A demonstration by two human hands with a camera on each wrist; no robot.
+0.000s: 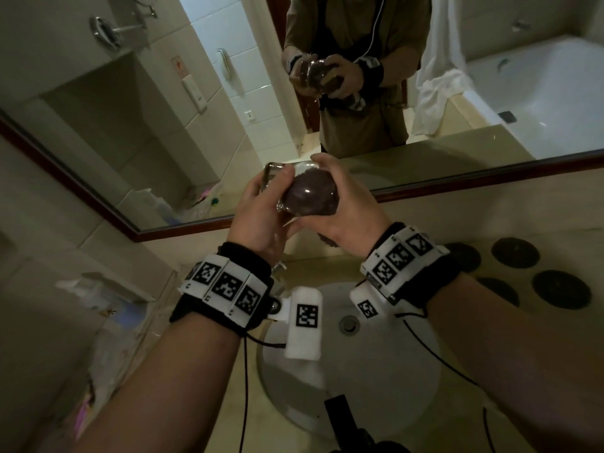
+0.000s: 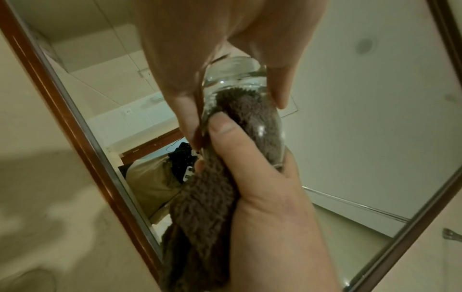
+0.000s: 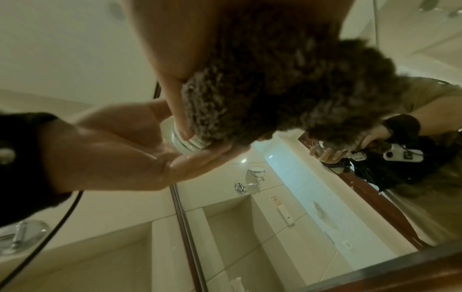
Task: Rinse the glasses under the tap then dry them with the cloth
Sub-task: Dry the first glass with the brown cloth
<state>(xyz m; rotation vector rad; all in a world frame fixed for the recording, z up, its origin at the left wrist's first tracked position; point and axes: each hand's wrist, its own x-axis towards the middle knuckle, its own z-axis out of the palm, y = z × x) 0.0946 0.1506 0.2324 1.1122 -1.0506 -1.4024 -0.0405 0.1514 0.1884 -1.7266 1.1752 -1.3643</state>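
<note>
A clear glass (image 1: 273, 176) lies on its side in the air above the sink, in front of the mirror. My left hand (image 1: 258, 207) grips its base end, thumb on top. A brown fluffy cloth (image 1: 310, 197) is stuffed inside the glass. My right hand (image 1: 346, 207) grips the mouth end and the cloth there. In the left wrist view the glass (image 2: 235, 79) shows the cloth (image 2: 205, 207) inside and trailing down past the right hand (image 2: 262, 177). In the right wrist view the cloth (image 3: 287, 89) hides most of the glass (image 3: 185, 142), which rests in the left hand (image 3: 125, 148).
The white sink basin (image 1: 376, 371) with its drain (image 1: 349, 323) lies right below my wrists. The tap (image 1: 279, 266) is mostly hidden behind my left wrist. Several black round coasters (image 1: 514, 253) sit on the counter at right. Plastic-wrapped items (image 1: 108, 305) lie at left.
</note>
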